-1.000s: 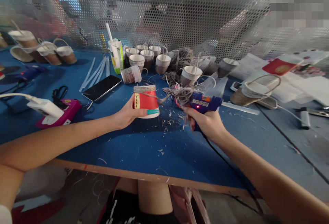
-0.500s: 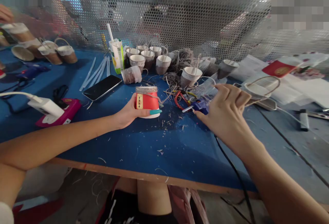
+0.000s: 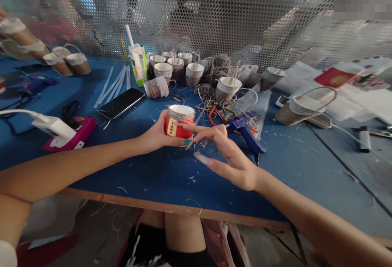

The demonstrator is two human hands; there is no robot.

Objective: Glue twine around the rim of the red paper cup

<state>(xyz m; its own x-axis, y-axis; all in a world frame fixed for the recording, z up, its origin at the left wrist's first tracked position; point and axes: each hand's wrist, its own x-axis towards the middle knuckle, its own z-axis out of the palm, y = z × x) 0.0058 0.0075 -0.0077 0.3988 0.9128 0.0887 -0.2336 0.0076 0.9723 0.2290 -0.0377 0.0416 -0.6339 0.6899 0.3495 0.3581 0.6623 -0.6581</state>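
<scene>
My left hand [image 3: 157, 135] is wrapped round a red paper cup [image 3: 175, 127] and holds it upright just above the table. Grey twine [image 3: 180, 112] circles the cup just below its white rim. My right hand [image 3: 225, 150] reaches in from the right, its fingertips at the cup's right side and its thumb apart. Whether those fingertips touch the cup or its twine, I cannot tell. Behind that hand a blue glue gun [image 3: 248, 133] lies on the table beside red-handled pliers [image 3: 213, 116].
Several twine-wrapped cups [image 3: 194, 74] and a tangle of twine [image 3: 208, 91] stand behind. Left are a phone [image 3: 122, 103], glue sticks [image 3: 113, 87], a drink carton [image 3: 139, 65] and a pink power strip [image 3: 78, 134]. A handled cup basket [image 3: 289, 114] stands right. Another person's hand shows far left.
My right hand has come left and down from over the glue gun to the cup's side. The cup has shifted slightly right and tipped, showing its top, still in my left hand.
</scene>
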